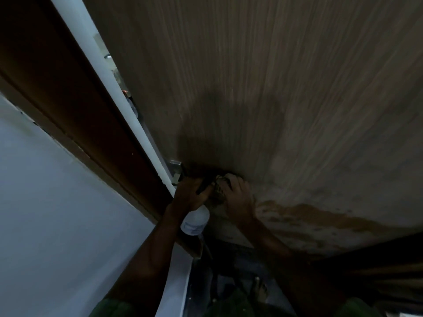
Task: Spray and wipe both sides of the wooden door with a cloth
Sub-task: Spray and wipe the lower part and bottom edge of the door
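Lower centre of frame: left hand [187, 195] grips spray bottle [195, 221], right hand [238, 197] presses bunched cloth [218, 191] onto wooden door [274, 88] beside the latch plate [175, 170]; risk, cloth snagging there, or bottle slipping from a wet grip.

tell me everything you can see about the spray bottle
The spray bottle has a white, translucent-looking plastic body with a faint label near its base and a dark spray head. The left hand grips its neck, holding it tilted, base toward the camera and head toward the wooden door, low near the door's edge beside the cloth.
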A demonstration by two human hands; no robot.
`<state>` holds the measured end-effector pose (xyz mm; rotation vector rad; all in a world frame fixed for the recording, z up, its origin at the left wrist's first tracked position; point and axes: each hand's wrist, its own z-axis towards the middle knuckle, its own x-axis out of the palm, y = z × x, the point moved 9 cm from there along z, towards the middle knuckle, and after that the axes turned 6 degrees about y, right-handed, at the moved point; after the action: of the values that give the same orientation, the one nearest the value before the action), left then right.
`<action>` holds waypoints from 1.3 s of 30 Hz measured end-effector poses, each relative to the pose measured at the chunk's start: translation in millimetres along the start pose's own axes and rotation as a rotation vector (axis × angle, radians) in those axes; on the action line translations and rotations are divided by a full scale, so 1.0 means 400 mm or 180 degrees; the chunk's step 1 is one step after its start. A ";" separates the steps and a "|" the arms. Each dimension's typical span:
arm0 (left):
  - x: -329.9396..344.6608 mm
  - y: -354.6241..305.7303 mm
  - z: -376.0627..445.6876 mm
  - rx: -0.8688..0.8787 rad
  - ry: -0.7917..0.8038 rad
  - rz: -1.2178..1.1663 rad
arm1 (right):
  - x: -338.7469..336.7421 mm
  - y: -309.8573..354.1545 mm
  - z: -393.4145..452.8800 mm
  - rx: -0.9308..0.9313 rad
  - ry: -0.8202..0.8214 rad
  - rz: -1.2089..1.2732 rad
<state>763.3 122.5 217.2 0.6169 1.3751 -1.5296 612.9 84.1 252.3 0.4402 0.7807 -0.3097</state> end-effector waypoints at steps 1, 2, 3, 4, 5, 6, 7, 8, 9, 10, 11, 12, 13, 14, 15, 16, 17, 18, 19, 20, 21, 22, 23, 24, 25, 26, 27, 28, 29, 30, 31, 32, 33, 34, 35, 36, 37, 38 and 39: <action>0.001 -0.019 -0.021 0.0413 -0.0177 0.0192 | -0.006 0.000 0.004 0.0104 -0.0018 0.0108; 0.008 -0.005 -0.031 0.0431 -0.0207 0.0138 | -0.016 0.000 0.008 0.0101 -0.0044 0.0113; 0.008 0.015 -0.039 0.0367 -0.0288 0.0083 | -0.025 0.011 -0.003 0.0077 -0.0118 0.0104; 0.004 0.028 -0.040 0.0239 -0.0339 0.0080 | -0.033 0.027 -0.012 0.0059 -0.0187 0.0024; 0.009 0.034 -0.050 0.0302 -0.0416 0.0218 | -0.040 0.036 -0.010 0.0007 -0.0185 0.0013; 0.025 0.043 -0.060 0.0287 -0.0418 0.0375 | -0.046 0.038 -0.009 -0.0008 -0.0195 -0.0024; 0.047 0.040 -0.068 0.0372 -0.0276 0.0477 | -0.048 0.037 -0.009 0.0034 -0.0194 -0.0069; 0.049 0.032 -0.080 0.0415 -0.0223 0.0582 | -0.047 0.040 -0.013 0.0086 -0.0177 -0.0108; 0.042 0.022 -0.090 0.0347 -0.0227 0.0508 | -0.041 0.044 -0.022 0.0098 -0.0113 -0.0148; 0.019 0.003 -0.095 0.0209 -0.0302 0.0339 | -0.037 0.046 -0.030 0.0057 -0.0102 -0.0209; -0.013 -0.022 -0.097 0.0122 -0.0400 0.0187 | -0.034 0.047 -0.035 0.0040 -0.0091 -0.0289; -0.043 -0.050 -0.101 0.0122 -0.0556 0.0101 | -0.033 0.048 -0.036 -0.0001 -0.0070 -0.0369; -0.059 -0.065 -0.105 0.0214 -0.0732 0.0034 | -0.038 0.046 -0.031 -0.0003 -0.0007 -0.0356; -0.062 -0.068 -0.107 0.0279 -0.0826 0.0026 | -0.044 0.047 -0.029 -0.0003 0.0006 -0.0323; -0.061 -0.061 -0.104 0.0284 -0.0843 0.0088 | -0.046 0.050 -0.029 0.0029 -0.0014 -0.0319; -0.050 -0.053 -0.100 0.0289 -0.0763 0.0264 | -0.048 0.052 -0.031 0.0047 -0.0032 -0.0315; -0.026 -0.047 -0.100 0.0304 -0.0595 0.0394 | -0.049 0.051 -0.029 0.0070 0.0007 -0.0298; -0.015 -0.043 -0.102 0.0325 -0.0539 0.0520 | -0.047 0.047 -0.029 0.0084 0.0045 -0.0319; -0.021 -0.044 -0.105 0.0318 -0.0540 0.0501 | -0.044 0.045 -0.033 0.0107 0.0058 -0.0370; -0.031 -0.044 -0.110 0.0256 -0.0596 0.0401 | -0.044 0.045 -0.035 0.0128 0.0034 -0.0415; -0.051 -0.057 -0.110 0.0250 -0.0691 0.0318 | -0.043 0.041 -0.033 0.0169 0.0026 -0.0426; -0.056 -0.064 -0.112 0.0191 -0.0740 0.0238 | -0.043 0.038 -0.039 0.0172 0.0011 -0.0403; -0.048 -0.063 -0.113 0.0115 -0.0761 0.0204 | -0.043 0.037 -0.042 0.0162 -0.0021 -0.0346; -0.032 -0.071 -0.114 0.0005 -0.0679 0.0260 | -0.043 0.033 -0.047 0.0151 -0.0040 -0.0298; -0.013 -0.068 -0.118 -0.0151 -0.0641 0.0433 | -0.034 0.028 -0.052 0.0147 -0.0017 -0.0290; 0.021 -0.048 -0.122 -0.0319 -0.0528 0.0623 | -0.020 0.024 -0.058 0.0131 0.0013 -0.0325; 0.064 -0.019 -0.123 -0.0492 -0.0262 0.0784 | -0.003 0.020 -0.063 0.0098 0.0065 -0.0382; 0.105 0.019 -0.129 -0.0716 0.0085 0.0921 | 0.011 0.017 -0.073 0.0062 0.0110 -0.0404; 0.136 0.045 -0.135 -0.0891 0.0482 0.1106 | 0.019 0.015 -0.077 0.0009 0.0121 -0.0392; 0.159 0.070 -0.148 -0.1049 0.0754 0.1218 | 0.025 0.017 -0.081 -0.0042 0.0132 -0.0392; 0.153 0.069 -0.157 -0.1114 0.0860 0.1143 | 0.026 0.022 -0.083 -0.0077 0.0144 -0.0390; 0.164 0.070 -0.165 -0.1117 0.0943 0.0923 | 0.020 0.027 -0.083 -0.0104 0.0119 -0.0396; 0.172 0.066 -0.173 -0.1111 0.1109 0.0801 | 0.011 0.033 -0.080 -0.0108 0.0083 -0.0431; 0.186 0.059 -0.176 -0.1085 0.1287 0.0863 | 0.009 0.037 -0.080 -0.0075 0.0071 -0.0492; 0.177 0.051 -0.177 -0.0946 0.1186 0.1087 | 0.010 0.041 -0.080 -0.0033 0.0105 -0.0543; 0.172 0.048 -0.181 -0.0858 0.1049 0.1089 | 0.015 0.045 -0.082 -0.0012 0.0153 -0.0586; 0.142 0.025 -0.185 -0.0847 0.0910 0.1093 | 0.020 0.047 -0.088 0.0000 0.0202 -0.0603; 0.128 0.026 -0.184 -0.0881 0.0725 0.1078 | 0.028 0.051 -0.091 0.0016 0.0238 -0.0612; 0.113 0.016 -0.181 -0.0918 0.0656 0.0840 | 0.033 0.055 -0.093 0.0048 0.0286 -0.0610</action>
<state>734.0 177.5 158.3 0.7552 1.5651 -1.0573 608.4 119.8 225.1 0.3961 0.9110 -0.4772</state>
